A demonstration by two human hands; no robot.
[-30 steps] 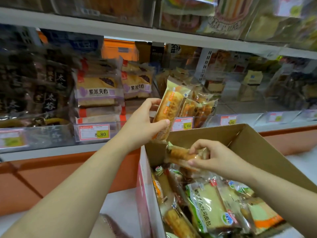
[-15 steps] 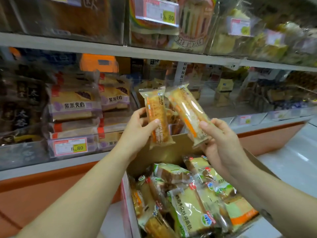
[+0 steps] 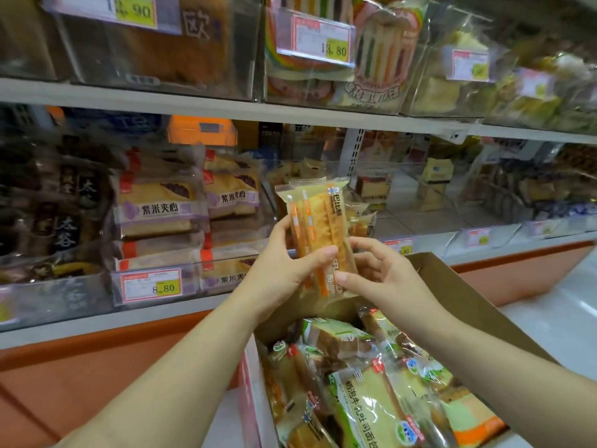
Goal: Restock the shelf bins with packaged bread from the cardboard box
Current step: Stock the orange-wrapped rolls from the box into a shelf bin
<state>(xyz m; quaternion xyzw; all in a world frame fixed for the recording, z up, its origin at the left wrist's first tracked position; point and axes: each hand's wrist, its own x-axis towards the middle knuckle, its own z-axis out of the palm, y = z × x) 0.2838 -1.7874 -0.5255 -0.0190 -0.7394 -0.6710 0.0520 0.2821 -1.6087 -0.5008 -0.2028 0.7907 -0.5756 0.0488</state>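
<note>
The left hand (image 3: pixel 281 273) and right hand (image 3: pixel 384 279) have fingers clamped on two bread packets (image 3: pixel 318 221), long axis upright, above the cardboard box's (image 3: pixel 458 292) far edge. The shelf bin (image 3: pixel 384 227) lies straight beyond them.

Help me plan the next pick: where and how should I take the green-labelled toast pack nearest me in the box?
Once the orange bread packets are shelved, take the green-labelled toast pack from above, fingers spanning its short width mid-length. It lies label-up atop the pile in the cardboard box, nothing covering it; the loaf looks soft, squeeze lightly.
</note>
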